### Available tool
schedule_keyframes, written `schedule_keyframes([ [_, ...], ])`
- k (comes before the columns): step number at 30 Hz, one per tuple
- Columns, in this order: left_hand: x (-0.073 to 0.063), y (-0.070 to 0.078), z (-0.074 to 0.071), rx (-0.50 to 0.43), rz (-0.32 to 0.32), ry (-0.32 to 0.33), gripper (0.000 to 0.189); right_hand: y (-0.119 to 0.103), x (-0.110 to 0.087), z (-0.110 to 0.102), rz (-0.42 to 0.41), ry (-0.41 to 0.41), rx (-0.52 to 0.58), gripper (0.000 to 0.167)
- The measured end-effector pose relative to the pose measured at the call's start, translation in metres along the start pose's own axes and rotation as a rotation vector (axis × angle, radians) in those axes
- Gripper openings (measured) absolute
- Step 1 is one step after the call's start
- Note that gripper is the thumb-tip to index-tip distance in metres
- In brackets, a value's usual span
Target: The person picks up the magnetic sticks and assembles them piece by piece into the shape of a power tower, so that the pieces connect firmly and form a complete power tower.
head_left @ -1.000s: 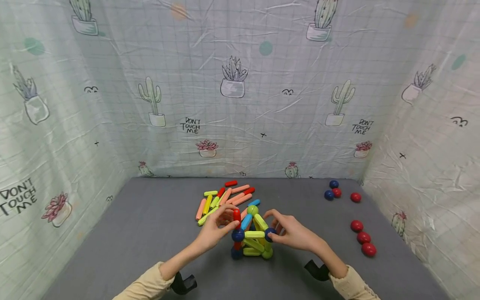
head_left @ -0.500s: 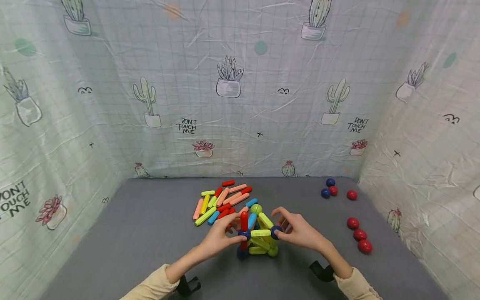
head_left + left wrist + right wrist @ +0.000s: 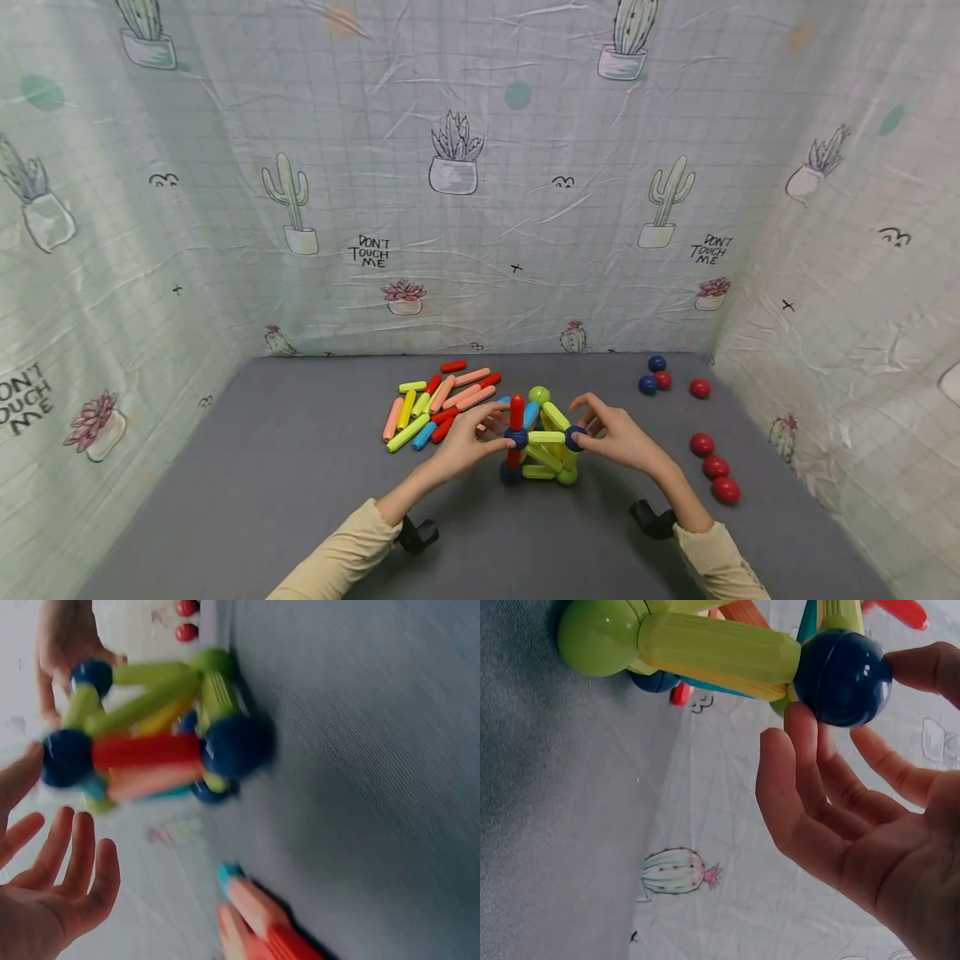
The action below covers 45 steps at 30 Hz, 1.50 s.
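Observation:
A toy ball-and-stick frame (image 3: 546, 437) of green, red and blue sticks with blue and green balls stands between both hands. At its upper left corner, my left hand (image 3: 468, 442) holds a blue ball, thumb in front. From this ball a red stick (image 3: 517, 411) points straight up. My right hand (image 3: 618, 437) pinches the blue ball (image 3: 842, 679) at the upper right corner, thumb and fingertips on opposite sides in the right wrist view. Below it lies a green ball (image 3: 600, 636). The left wrist view shows another red stick (image 3: 146, 752) joining two blue balls, slightly blurred.
Several loose sticks (image 3: 408, 433) in red, pink, yellow, green and blue lie behind and left of the frame. Two blue balls (image 3: 657, 362) and several red balls (image 3: 716, 467) rest on the grey table (image 3: 300, 467) at the right. A patterned curtain (image 3: 495, 317) encloses the back and sides.
Left thumb has gone from the upright red stick to the blue ball below it. Both hands have moved the frame away from the body and to the right.

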<state>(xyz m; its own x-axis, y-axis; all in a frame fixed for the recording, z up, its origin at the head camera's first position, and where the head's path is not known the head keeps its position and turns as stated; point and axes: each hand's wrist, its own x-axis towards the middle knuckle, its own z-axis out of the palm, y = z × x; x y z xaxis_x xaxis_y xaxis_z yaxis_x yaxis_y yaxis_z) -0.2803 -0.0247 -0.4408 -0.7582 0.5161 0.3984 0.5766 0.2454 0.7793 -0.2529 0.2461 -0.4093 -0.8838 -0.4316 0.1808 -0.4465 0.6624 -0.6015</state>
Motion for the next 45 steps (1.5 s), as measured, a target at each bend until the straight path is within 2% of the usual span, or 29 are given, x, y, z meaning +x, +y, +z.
schedule_keyframes([
  [5, -0.017, -0.008, -0.026, 0.041, 0.004, 0.012, 0.023, 0.006, 0.0, 0.001, 0.004, -0.044, 0.019, 0.038],
  [7, -0.024, -0.02, -0.034, 0.074, -0.001, 0.008, 0.014, 0.007, -0.001, 0.001, 0.005, -0.054, 0.023, 0.038],
  [9, -0.031, -0.036, -0.039, 0.158, -0.028, -0.02, 0.011, 0.009, -0.001, 0.001, 0.002, -0.058, 0.024, 0.037],
  [12, -0.034, -0.058, -0.041, 0.303, -0.065, -0.088, 0.011, 0.009, -0.001, -0.001, 0.001, -0.058, 0.023, 0.037],
  [14, -0.034, -0.067, -0.042, 0.407, -0.073, -0.126, 0.016, 0.008, 0.0, -0.002, 0.0, -0.058, 0.017, 0.037],
  [17, -0.031, -0.072, -0.04, 0.477, -0.069, -0.157, 0.019, 0.006, 0.001, -0.003, 0.002, -0.058, 0.012, 0.038],
  [20, -0.028, -0.071, -0.039, 0.496, -0.068, -0.169, 0.014, 0.005, 0.001, -0.004, 0.003, -0.057, 0.012, 0.037],
  [23, -0.027, -0.067, -0.042, 0.405, -0.101, -0.191, 0.012, 0.005, 0.0, -0.004, 0.005, -0.057, 0.014, 0.036],
  [25, -0.025, -0.063, -0.045, 0.241, -0.163, -0.224, 0.015, 0.006, 0.0, -0.004, 0.004, -0.059, 0.013, 0.036],
  [30, -0.015, -0.05, -0.056, -0.246, -0.365, -0.286, 0.042, 0.005, -0.001, -0.003, 0.003, -0.06, 0.022, 0.036],
  [34, 0.003, -0.043, -0.054, -0.517, -0.393, -0.318, 0.052, 0.006, -0.001, -0.004, 0.009, -0.059, 0.029, 0.035],
  [36, 0.016, -0.04, -0.049, -0.592, -0.387, -0.31, 0.048, 0.006, -0.002, -0.003, 0.012, -0.064, 0.028, 0.035],
  [38, 0.03, -0.037, -0.041, -0.624, -0.38, -0.265, 0.05, 0.007, -0.002, -0.002, 0.015, -0.067, 0.033, 0.034],
  [40, 0.044, -0.034, -0.032, -0.622, -0.389, -0.174, 0.048, 0.007, -0.002, -0.001, 0.02, -0.069, 0.043, 0.034],
  [43, 0.064, -0.028, -0.018, -0.604, -0.351, -0.027, 0.047, 0.007, -0.002, 0.0, 0.03, -0.07, 0.056, 0.034],
  [45, 0.076, -0.024, -0.009, -0.59, -0.31, 0.027, 0.044, 0.008, -0.002, 0.0, 0.037, -0.071, 0.058, 0.034],
])
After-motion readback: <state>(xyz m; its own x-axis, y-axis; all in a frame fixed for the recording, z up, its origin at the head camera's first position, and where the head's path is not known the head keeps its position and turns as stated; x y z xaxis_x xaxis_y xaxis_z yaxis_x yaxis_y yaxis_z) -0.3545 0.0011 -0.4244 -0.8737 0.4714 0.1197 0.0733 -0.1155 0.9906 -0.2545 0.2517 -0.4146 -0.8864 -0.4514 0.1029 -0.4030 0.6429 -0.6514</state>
